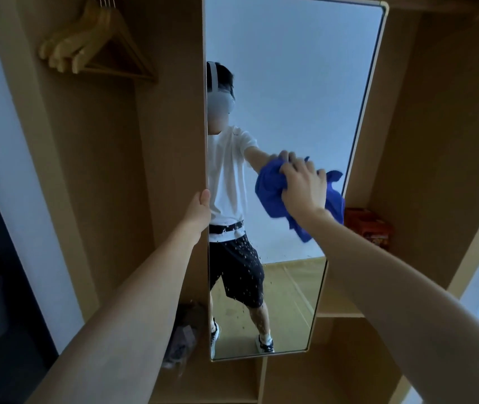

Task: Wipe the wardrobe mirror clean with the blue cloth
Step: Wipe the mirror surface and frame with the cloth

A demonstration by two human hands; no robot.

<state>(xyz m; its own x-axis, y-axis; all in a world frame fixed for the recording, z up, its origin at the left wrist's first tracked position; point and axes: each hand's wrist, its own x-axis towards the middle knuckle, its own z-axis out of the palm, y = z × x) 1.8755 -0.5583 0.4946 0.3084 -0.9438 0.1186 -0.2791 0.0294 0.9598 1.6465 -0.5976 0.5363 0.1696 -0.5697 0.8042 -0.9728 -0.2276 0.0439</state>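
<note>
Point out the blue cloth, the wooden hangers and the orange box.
blue cloth (270,188): head view, bunched fabric left of the gripping hand.
wooden hangers (86,45): head view, shoulder arms of the bunch.
orange box (369,225): head view, its front face.

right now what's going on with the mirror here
A person is wiping the wardrobe mirror. The right hand holds a bunched blue cloth against the glass near its right edge, about mid-height. The left hand grips the mirror's left edge, seemingly to steady it. Droplets or specks show on the lower glass, so that part looks not yet wiped.
</note>
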